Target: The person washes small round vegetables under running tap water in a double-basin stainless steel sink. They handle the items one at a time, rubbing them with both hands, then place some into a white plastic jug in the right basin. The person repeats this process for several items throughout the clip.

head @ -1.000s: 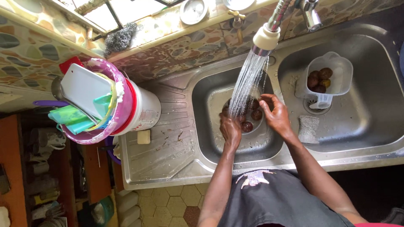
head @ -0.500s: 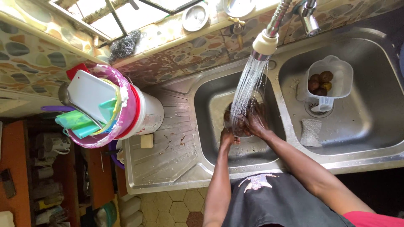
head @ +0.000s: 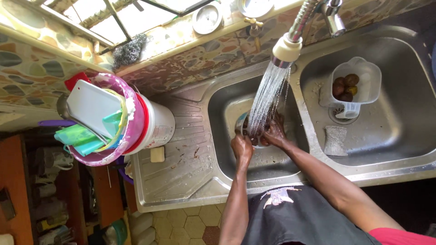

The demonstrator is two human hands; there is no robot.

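While water from the tap falls on the metal bowl in the left sink basin, your left hand grasps its near rim and your right hand curls around its right side, both forearms angled inward.

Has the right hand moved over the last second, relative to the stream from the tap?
Yes. The right hand has come in from right of the water stream to beneath it, close to the left hand.

A clear plastic jug of brown fruit stands in the right basin; a pink plastic bowl of utensils caps a white bucket on the steel drainboard.
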